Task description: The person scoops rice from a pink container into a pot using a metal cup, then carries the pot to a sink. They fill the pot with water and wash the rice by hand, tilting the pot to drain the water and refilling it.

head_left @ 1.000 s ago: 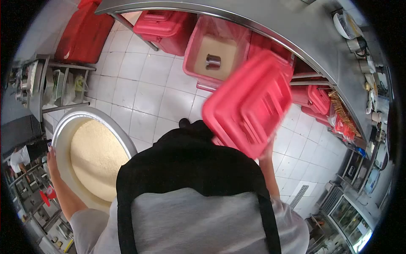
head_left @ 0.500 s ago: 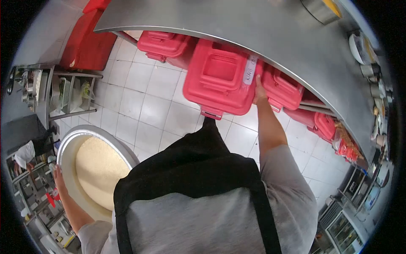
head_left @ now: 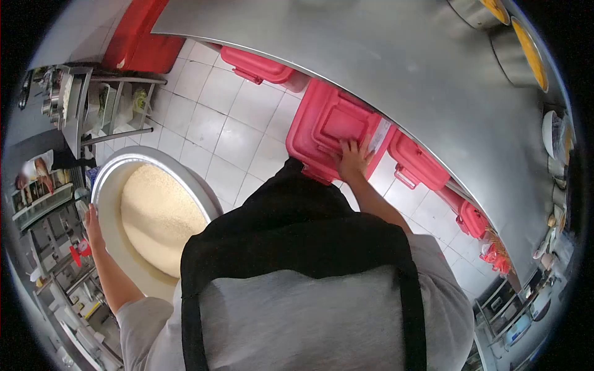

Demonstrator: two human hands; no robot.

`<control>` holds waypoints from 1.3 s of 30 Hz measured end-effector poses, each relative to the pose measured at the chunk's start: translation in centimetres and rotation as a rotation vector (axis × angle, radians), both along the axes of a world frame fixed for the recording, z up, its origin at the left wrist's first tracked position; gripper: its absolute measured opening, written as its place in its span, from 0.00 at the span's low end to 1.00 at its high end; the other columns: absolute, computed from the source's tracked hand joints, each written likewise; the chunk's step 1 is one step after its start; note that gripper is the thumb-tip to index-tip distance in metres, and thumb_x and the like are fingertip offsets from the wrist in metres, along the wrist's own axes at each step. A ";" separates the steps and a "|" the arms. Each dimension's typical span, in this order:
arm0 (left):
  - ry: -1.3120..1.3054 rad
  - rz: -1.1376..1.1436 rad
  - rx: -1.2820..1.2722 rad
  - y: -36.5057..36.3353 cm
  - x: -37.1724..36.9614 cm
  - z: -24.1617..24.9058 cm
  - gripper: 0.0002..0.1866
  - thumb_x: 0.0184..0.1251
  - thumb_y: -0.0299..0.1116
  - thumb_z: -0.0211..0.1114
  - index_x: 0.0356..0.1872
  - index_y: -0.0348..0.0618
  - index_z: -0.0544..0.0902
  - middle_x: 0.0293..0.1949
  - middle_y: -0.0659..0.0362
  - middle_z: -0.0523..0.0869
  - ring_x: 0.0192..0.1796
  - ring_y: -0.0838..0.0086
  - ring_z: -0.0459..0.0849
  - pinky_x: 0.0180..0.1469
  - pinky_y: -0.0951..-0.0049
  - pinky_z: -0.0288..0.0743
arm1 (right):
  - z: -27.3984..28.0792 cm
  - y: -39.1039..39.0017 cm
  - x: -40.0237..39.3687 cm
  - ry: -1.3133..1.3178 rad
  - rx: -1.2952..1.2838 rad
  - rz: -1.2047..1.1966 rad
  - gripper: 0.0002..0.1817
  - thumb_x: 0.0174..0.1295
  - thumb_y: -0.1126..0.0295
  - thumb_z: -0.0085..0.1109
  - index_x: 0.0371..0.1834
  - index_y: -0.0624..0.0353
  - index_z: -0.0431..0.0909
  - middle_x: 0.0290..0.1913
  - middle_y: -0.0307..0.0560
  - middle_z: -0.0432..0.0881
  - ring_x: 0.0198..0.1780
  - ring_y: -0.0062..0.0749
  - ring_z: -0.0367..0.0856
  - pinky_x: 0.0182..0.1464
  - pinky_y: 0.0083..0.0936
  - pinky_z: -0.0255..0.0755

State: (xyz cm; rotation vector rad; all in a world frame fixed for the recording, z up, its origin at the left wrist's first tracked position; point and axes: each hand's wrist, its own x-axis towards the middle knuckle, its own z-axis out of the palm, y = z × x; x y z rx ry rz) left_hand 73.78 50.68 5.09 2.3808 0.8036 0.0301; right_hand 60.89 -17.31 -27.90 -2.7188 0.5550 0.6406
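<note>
My right hand [head_left: 352, 162] lies with spread fingers on the lid of a large red lidded bin [head_left: 318, 123], whose far side is under the edge of the steel table. A white label [head_left: 379, 135] is stuck on the lid, just beyond my fingers. At the left, my left hand [head_left: 91, 224] grips the outer rim of a big round metal pot [head_left: 204, 185]. Pale, grainy stuff [head_left: 158, 216] fills much of the pot, which rests against my left side.
The steel table [head_left: 396, 55] curves across the top, with metal pots [head_left: 513, 55] on it. More red bins [head_left: 417, 162] stand beneath. A steel rack [head_left: 77, 117] and a red box [head_left: 145, 43] are at the left. Another person [head_left: 43, 170] is at the far left.
The red bin has moved further under the table. My right hand has shifted from the bin's right side onto its lid. My left hand remains on the pot.
</note>
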 end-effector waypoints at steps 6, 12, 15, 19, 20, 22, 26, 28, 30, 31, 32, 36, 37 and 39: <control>-0.103 -0.068 -0.218 5.0 4.6 -3.2 0.30 0.65 0.54 0.50 0.57 0.38 0.67 0.55 0.55 0.73 0.57 0.71 0.71 0.57 0.73 0.63 | -0.6 -0.1 1.1 0.120 0.054 -0.052 0.32 0.56 0.44 0.46 0.63 0.42 0.59 0.68 0.44 0.51 0.71 0.52 0.27 0.63 0.65 0.29; -0.005 -0.178 0.318 6.0 8.7 -5.2 0.27 0.57 0.56 0.54 0.44 0.42 0.77 0.43 0.54 0.81 0.48 0.62 0.78 0.51 0.65 0.67 | 6.5 -2.7 4.6 -0.169 1.468 -0.371 0.40 0.53 0.57 0.59 0.68 0.49 0.49 0.65 0.56 0.56 0.65 0.49 0.57 0.60 0.43 0.59; 0.017 -0.071 0.292 3.3 11.0 -6.4 0.32 0.54 0.61 0.55 0.44 0.40 0.78 0.42 0.48 0.82 0.48 0.60 0.78 0.51 0.65 0.67 | 15.5 -3.0 7.6 -0.425 2.196 -0.904 0.30 0.61 0.52 0.49 0.63 0.52 0.57 0.61 0.50 0.65 0.60 0.43 0.66 0.56 0.38 0.64; 0.157 -0.026 0.353 -4.2 12.0 -2.3 0.35 0.53 0.65 0.51 0.48 0.43 0.77 0.47 0.47 0.79 0.53 0.58 0.75 0.54 0.65 0.66 | 13.7 -3.7 6.9 -0.518 2.280 -0.931 0.27 0.57 0.43 0.49 0.49 0.53 0.72 0.45 0.43 0.77 0.55 0.37 0.70 0.55 0.33 0.66; 0.167 -0.031 0.354 -4.6 12.7 -2.3 0.36 0.53 0.65 0.50 0.49 0.44 0.76 0.48 0.47 0.79 0.54 0.58 0.75 0.55 0.65 0.65 | 14.5 -3.2 7.4 -0.561 2.203 -1.027 0.27 0.57 0.42 0.49 0.47 0.54 0.73 0.39 0.41 0.78 0.53 0.36 0.72 0.54 0.33 0.66; 0.177 -0.046 0.357 -5.1 14.1 -2.6 0.36 0.53 0.66 0.49 0.51 0.45 0.75 0.49 0.48 0.78 0.55 0.58 0.74 0.56 0.65 0.64 | 14.9 -2.9 8.5 -0.607 2.108 -1.135 0.28 0.56 0.40 0.49 0.43 0.54 0.75 0.31 0.38 0.79 0.48 0.34 0.74 0.53 0.33 0.66; 0.172 -0.082 0.360 -5.1 15.9 -2.5 0.37 0.53 0.67 0.48 0.53 0.46 0.74 0.51 0.48 0.77 0.56 0.58 0.73 0.57 0.65 0.63 | 14.9 -2.9 8.5 -0.607 2.058 -1.237 0.26 0.55 0.39 0.49 0.34 0.53 0.75 0.23 0.35 0.75 0.41 0.28 0.76 0.52 0.35 0.66; 0.154 -0.072 0.331 -4.8 16.6 -2.3 0.37 0.53 0.67 0.47 0.54 0.46 0.74 0.51 0.49 0.77 0.57 0.58 0.73 0.58 0.64 0.63 | 14.9 -2.9 8.6 -0.614 2.039 -1.283 0.25 0.55 0.39 0.49 0.34 0.50 0.75 0.21 0.34 0.74 0.38 0.28 0.76 0.51 0.37 0.65; 0.140 -0.065 0.323 -4.6 16.8 -1.9 0.38 0.54 0.67 0.47 0.55 0.46 0.73 0.52 0.49 0.77 0.57 0.59 0.72 0.58 0.64 0.62 | 14.8 -2.6 8.4 -0.637 2.018 -1.318 0.23 0.56 0.40 0.48 0.40 0.46 0.74 0.21 0.33 0.75 0.36 0.29 0.76 0.51 0.40 0.63; 0.129 -0.062 0.330 -4.6 16.8 -1.7 0.38 0.54 0.67 0.47 0.55 0.45 0.72 0.52 0.49 0.77 0.58 0.59 0.72 0.59 0.64 0.62 | 14.3 -2.5 8.2 -0.655 2.041 -1.263 0.23 0.56 0.39 0.48 0.40 0.45 0.74 0.21 0.33 0.75 0.36 0.28 0.76 0.51 0.40 0.63; 0.116 -0.058 0.336 -4.5 16.9 -1.4 0.39 0.54 0.67 0.47 0.55 0.45 0.72 0.52 0.49 0.76 0.58 0.59 0.72 0.59 0.64 0.61 | 13.8 -2.6 8.2 -0.674 2.064 -1.204 0.24 0.55 0.39 0.48 0.41 0.45 0.74 0.22 0.33 0.74 0.35 0.28 0.75 0.50 0.40 0.64; 0.105 -0.052 0.298 -3.2 17.7 -1.8 0.40 0.53 0.68 0.46 0.56 0.45 0.71 0.53 0.49 0.76 0.59 0.59 0.70 0.60 0.64 0.61 | 14.3 -1.9 8.4 -0.731 1.941 -1.297 0.26 0.55 0.37 0.48 0.42 0.45 0.72 0.27 0.33 0.74 0.35 0.26 0.73 0.48 0.38 0.63; 0.102 -0.050 0.288 -3.3 17.5 -1.7 0.40 0.53 0.68 0.46 0.57 0.45 0.70 0.54 0.49 0.75 0.60 0.59 0.70 0.60 0.64 0.60 | 14.7 -1.8 8.4 -0.737 1.914 -1.253 0.26 0.55 0.37 0.47 0.41 0.46 0.72 0.28 0.33 0.74 0.36 0.26 0.72 0.48 0.38 0.63; 0.091 -0.043 0.287 -2.7 17.6 -2.5 0.40 0.53 0.68 0.45 0.57 0.45 0.70 0.54 0.49 0.75 0.60 0.59 0.70 0.60 0.64 0.61 | 15.0 -1.6 8.1 -0.746 1.858 -1.171 0.26 0.55 0.37 0.47 0.40 0.47 0.72 0.31 0.34 0.74 0.38 0.27 0.71 0.46 0.37 0.62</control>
